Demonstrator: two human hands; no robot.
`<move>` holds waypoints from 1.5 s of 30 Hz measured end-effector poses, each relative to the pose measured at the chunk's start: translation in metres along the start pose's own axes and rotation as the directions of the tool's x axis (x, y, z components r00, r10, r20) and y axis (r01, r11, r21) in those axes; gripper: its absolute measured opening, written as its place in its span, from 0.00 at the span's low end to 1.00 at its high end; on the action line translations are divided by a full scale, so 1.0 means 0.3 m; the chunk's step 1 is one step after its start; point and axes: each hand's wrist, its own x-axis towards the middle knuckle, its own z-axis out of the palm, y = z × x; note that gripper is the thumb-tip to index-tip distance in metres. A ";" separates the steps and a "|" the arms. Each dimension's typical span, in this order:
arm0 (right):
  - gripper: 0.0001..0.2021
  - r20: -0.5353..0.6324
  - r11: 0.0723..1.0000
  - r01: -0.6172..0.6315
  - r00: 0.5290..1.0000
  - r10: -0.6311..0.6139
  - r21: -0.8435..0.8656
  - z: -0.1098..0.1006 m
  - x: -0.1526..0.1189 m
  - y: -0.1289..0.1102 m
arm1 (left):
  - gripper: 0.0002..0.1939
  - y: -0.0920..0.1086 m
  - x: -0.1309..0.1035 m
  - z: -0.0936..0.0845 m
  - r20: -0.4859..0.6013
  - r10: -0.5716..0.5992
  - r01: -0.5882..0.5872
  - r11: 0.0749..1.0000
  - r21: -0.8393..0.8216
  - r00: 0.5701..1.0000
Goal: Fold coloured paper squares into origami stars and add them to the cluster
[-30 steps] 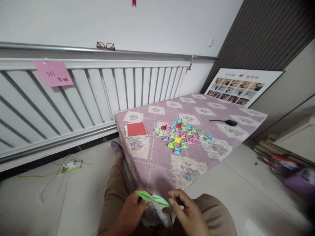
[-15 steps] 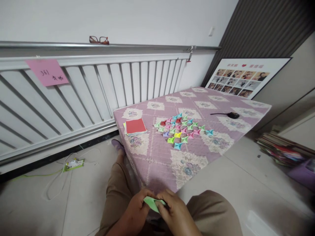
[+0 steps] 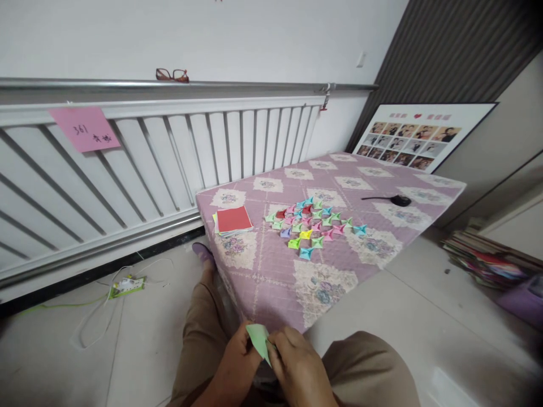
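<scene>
Between both hands, just off the near corner of the table, is a green paper [image 3: 259, 340] with a fold in it. My left hand [image 3: 238, 357] pinches its left side, and my right hand [image 3: 297, 362] has fingers closed on its right edge. Several small folded paper pieces [image 3: 317, 242] in green, pink, blue, yellow and red stand in a cluster on the patterned tablecloth [image 3: 271, 294]. A stack of square paper with a red sheet [image 3: 234, 219] on top lies to their left.
A black object with a long handle [image 3: 400, 200] lies on the table's right part. Glasses [image 3: 172, 75] rest on the pipe above the radiator [image 3: 237, 141]. A photo board [image 3: 424, 135] leans behind the table. A power strip [image 3: 127, 286] is on the floor.
The green paper has turned more upright between my hands and shows more of its surface. My right hand has shifted slightly, and the camera view has moved a little.
</scene>
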 end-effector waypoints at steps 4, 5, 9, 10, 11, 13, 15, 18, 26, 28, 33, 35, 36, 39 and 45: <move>0.09 -0.081 0.996 0.036 0.996 -0.042 -0.076 -0.001 -0.002 0.021 | 0.17 0.004 -0.008 0.004 0.119 -0.004 0.021 0.989 -0.148 0.993; 0.08 -0.092 0.996 0.040 0.995 -0.047 -0.083 -0.003 -0.001 0.026 | 0.21 0.003 -0.009 0.006 0.155 -0.001 0.030 0.982 -0.188 0.988; 0.08 -0.107 0.994 0.055 0.992 -0.066 -0.099 -0.012 0.005 0.040 | 0.22 0.001 -0.005 0.015 0.167 0.011 0.024 0.978 -0.207 0.986; 0.08 -0.112 0.993 0.055 0.991 -0.067 -0.104 -0.012 0.007 0.041 | 0.21 0.002 -0.002 0.017 0.133 0.014 0.010 0.984 -0.179 0.991; 0.08 -0.116 0.993 0.053 0.991 -0.065 -0.109 -0.011 0.008 0.043 | 0.20 0.004 0.003 0.020 0.093 0.017 -0.003 0.989 -0.148 0.996; 0.09 -0.119 0.992 0.043 0.991 -0.057 -0.117 -0.009 0.011 0.045 | 0.19 0.009 0.015 0.027 0.031 0.022 -0.019 0.995 -0.096 0.999; 0.10 -0.125 0.992 0.029 0.991 -0.044 -0.123 -0.006 0.014 0.048 | 0.18 0.013 0.030 0.036 -0.004 0.034 -0.034 0.998 -0.051 0.999; 0.10 -0.133 0.992 0.001 0.991 -0.018 -0.127 -0.003 0.019 0.054 | 0.16 0.013 0.053 0.050 -0.050 0.073 -0.071 0.997 0.032 0.996; 0.05 -0.148 0.986 -0.165 0.975 0.165 0.012 0.000 0.027 0.081 | 0.14 0.025 0.104 0.050 -0.092 0.100 -0.062 0.934 0.353 0.991; 0.05 -0.141 0.968 -0.240 0.958 0.249 0.078 0.003 0.030 0.094 | 0.14 0.035 0.111 0.044 -0.063 0.109 -0.067 0.881 0.469 0.992; 0.09 -0.088 0.929 -0.337 0.932 0.352 0.155 0.013 0.054 0.112 | 0.14 0.052 0.136 0.042 -0.014 0.109 -0.065 0.683 0.727 0.994; 0.07 -0.067 0.926 -0.337 0.933 0.352 0.170 0.018 0.069 0.110 | 0.14 0.057 0.152 0.046 -0.027 0.099 -0.043 0.636 0.770 0.995; 0.06 -0.066 0.926 -0.333 0.935 0.349 0.178 0.022 0.077 0.108 | 0.13 0.059 0.162 0.049 -0.037 0.098 -0.033 0.630 0.776 0.994; 0.05 -0.098 0.930 -0.317 0.936 0.339 0.185 0.037 0.096 0.106 | 0.10 0.067 0.191 0.054 -0.061 0.106 -0.019 0.626 0.780 0.992; 0.08 -0.099 0.929 -0.350 0.927 0.363 0.123 0.062 0.120 0.139 | 0.09 0.070 0.240 0.045 -0.029 0.168 -0.072 0.565 0.822 0.985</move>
